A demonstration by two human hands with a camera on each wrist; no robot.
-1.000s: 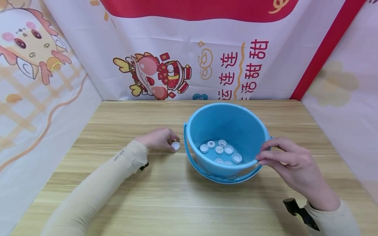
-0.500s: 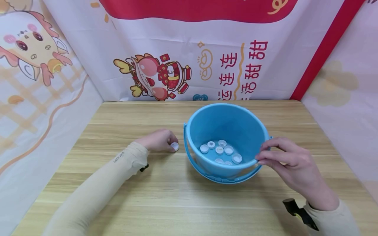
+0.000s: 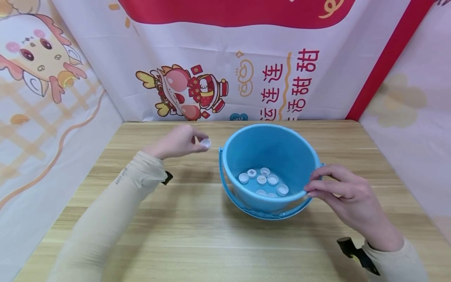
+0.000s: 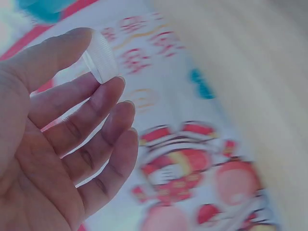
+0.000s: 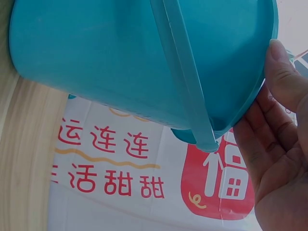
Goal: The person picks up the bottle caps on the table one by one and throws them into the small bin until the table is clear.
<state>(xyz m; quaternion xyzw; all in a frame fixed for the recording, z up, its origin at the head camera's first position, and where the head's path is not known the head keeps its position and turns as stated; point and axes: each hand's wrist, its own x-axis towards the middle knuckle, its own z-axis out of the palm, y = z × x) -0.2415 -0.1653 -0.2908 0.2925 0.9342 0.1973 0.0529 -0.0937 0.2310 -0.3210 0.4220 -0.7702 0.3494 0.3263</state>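
Observation:
Between thumb and fingers, my left hand [image 3: 177, 141] pinches a white bottle cap [image 3: 206, 143] above the table, left of the blue bucket [image 3: 246, 194]. Seen from the left wrist, the cap [image 4: 102, 57] has a ridged side and is held at its edges by the thumb and fingertips. My right hand [image 3: 347, 196] grips the bucket's rim on its right side. The right wrist view shows the thumb over the rim and the fingers on its other side. Several white caps [image 3: 262, 179] lie on the bucket's bottom, and the near wall partly hides some.
The bucket's handle [image 3: 262, 215] hangs down over its near side. It all stands on a wood-grain table [image 3: 197, 243]. Printed white cloth [image 3: 225, 47] hangs behind the table and along both sides.
My left hand has picked the white cap up off the table, lifting it and moving it away toward the back. The right hand and the bucket stay in place.

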